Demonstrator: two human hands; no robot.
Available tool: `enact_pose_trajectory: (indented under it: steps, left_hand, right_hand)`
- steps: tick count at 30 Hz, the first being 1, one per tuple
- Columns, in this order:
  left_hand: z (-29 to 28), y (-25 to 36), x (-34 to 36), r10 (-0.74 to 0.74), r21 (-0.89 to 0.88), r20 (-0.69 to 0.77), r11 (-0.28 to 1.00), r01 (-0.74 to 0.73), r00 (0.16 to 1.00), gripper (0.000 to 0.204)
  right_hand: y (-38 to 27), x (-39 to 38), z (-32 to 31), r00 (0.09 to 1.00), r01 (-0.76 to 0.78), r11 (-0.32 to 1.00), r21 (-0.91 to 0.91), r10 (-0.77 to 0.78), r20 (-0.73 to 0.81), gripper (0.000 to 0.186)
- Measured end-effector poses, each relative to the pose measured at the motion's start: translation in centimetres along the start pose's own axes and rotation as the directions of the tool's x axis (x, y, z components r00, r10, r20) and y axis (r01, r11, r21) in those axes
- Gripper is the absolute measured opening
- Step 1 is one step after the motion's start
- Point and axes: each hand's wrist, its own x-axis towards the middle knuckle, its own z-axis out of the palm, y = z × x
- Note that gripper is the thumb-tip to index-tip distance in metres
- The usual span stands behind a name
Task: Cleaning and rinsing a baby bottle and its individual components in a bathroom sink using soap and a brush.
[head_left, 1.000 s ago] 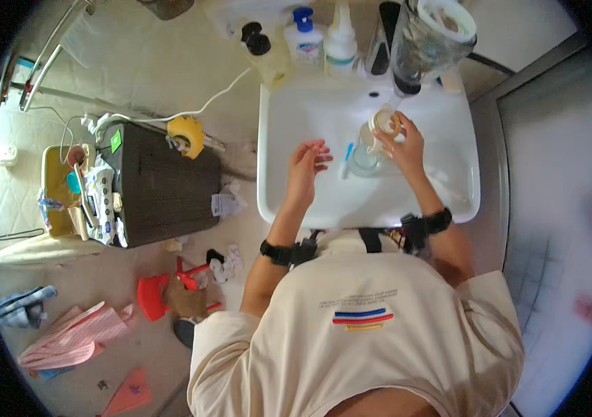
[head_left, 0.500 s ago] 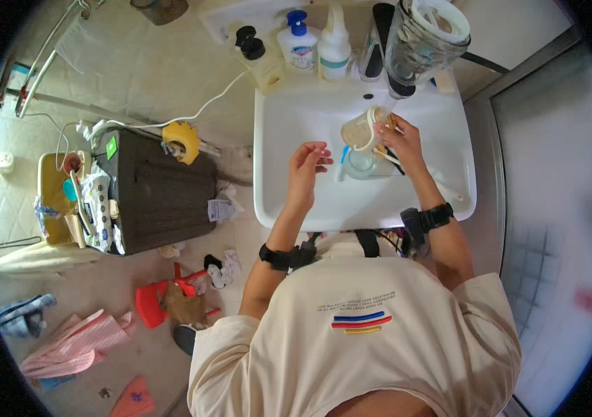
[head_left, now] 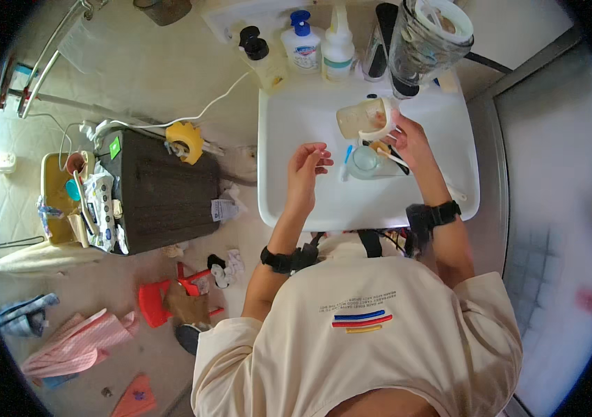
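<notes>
Above the white sink (head_left: 283, 201), my right hand (head_left: 409, 141) grips a tilted, cloudy beige baby bottle (head_left: 364, 119) by the white handled ring around its mouth end. The bottle's base points left, and brownish residue shows near the ring. My left hand (head_left: 307, 170) hovers over the basin's left part, apart from the bottle, fingers loosely bent with nothing visible in them. Beneath the bottle, a small clear round cup or lid (head_left: 365, 160) sits in the basin. A blue-and-white brush (head_left: 346, 161) lies beside it, and some thin sticklike pieces (head_left: 394, 160) are partly under my right hand.
Along the sink's back stand a dark-capped bottle (head_left: 262, 61), a blue-topped pump bottle (head_left: 303, 45), a white bottle (head_left: 337, 52) and a large clear jar (head_left: 424, 52). A dark bin-like box (head_left: 164, 191) is at left. A red stool (head_left: 153, 302) stands on the floor; a glass door (head_left: 553, 208) is right.
The baby bottle has turned and shifted slightly left in my right hand, so its ring end now shows more. My left hand stays nearly in place.
</notes>
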Motion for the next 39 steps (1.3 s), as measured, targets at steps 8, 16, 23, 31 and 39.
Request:
enact_pose_trajectory:
  steps: [8, 16, 23, 31, 39]
  left_hand:
    - [-0.2, 0.6, -0.4, 0.001, 0.01, -0.044, 1.0, 0.0, 0.999, 0.016]
    - [0.4, 0.9, -0.1, 0.016, 0.022, -0.016, 1.0, -0.015, 1.0, 0.016]
    - [0.0, 1.0, -0.2, -0.016, 0.037, -0.022, 0.999, 0.016, 1.0, 0.015]
    - [0.3, 0.4, 0.6, -0.049, 0.137, 0.03, 0.99, 0.044, 0.998, 0.024]
    - [2.7, -2.4, 3.3, -0.181, 0.038, 0.228, 0.984, 0.177, 0.957, 0.048]
  right_hand:
    - [-0.1, -0.4, -0.4, 0.998, 0.038, 0.955, -0.294, -0.053, -0.044, 0.035]
    - [1.3, -0.5, -2.1, 0.998, 0.064, 0.993, -0.1, -0.062, 0.026, 0.034]
    - [0.3, -0.4, -1.3, 0.997, 0.06, 0.922, -0.383, -0.074, -0.022, 0.029]
    - [-0.1, -1.7, -0.7, 0.998, -0.011, 0.999, -0.032, 0.013, 0.056, 0.028]
    - [-1.4, -1.0, 0.8, 0.99, -0.026, 0.835, -0.549, 0.099, 0.104, 0.04]
